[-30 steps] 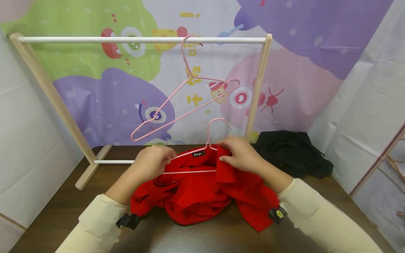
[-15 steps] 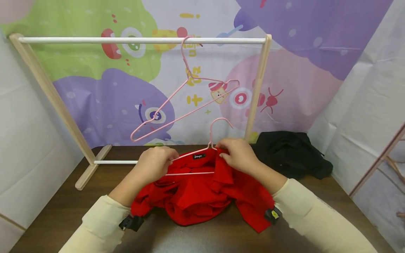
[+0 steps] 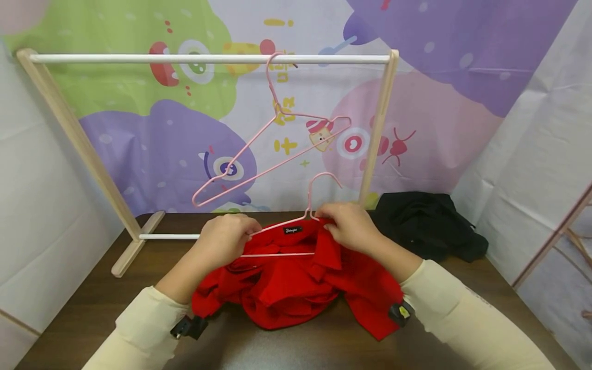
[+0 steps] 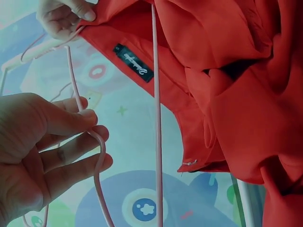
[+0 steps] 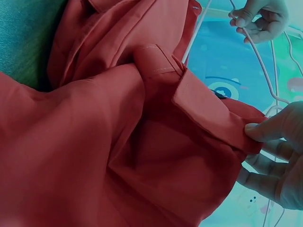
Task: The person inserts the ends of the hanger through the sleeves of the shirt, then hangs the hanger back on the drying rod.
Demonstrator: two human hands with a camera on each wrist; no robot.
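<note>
In the left wrist view my left hand pinches the left arm of a pink wire hanger between thumb and fingers. My right hand pinches the collar of a red shirt beside the hanger's neck; the right wrist view shows the thumb on the cloth. The hanger's right end is hidden inside the shirt. Its hook stands upright above the collar, near a black neck label. Outside the cloth lies the left part of the hanger. The shirt's lower part lies bunched on the table.
Behind stands a wooden rack with a white rod. A second pink hanger hangs from the rod, bearing nothing. A heap of black cloth lies on the brown table at the right, against the white side wall.
Over the last second both hands shift slightly, the left one to the right. The hanger's hook also moves a little to the right. During the last half second almost nothing moves.
</note>
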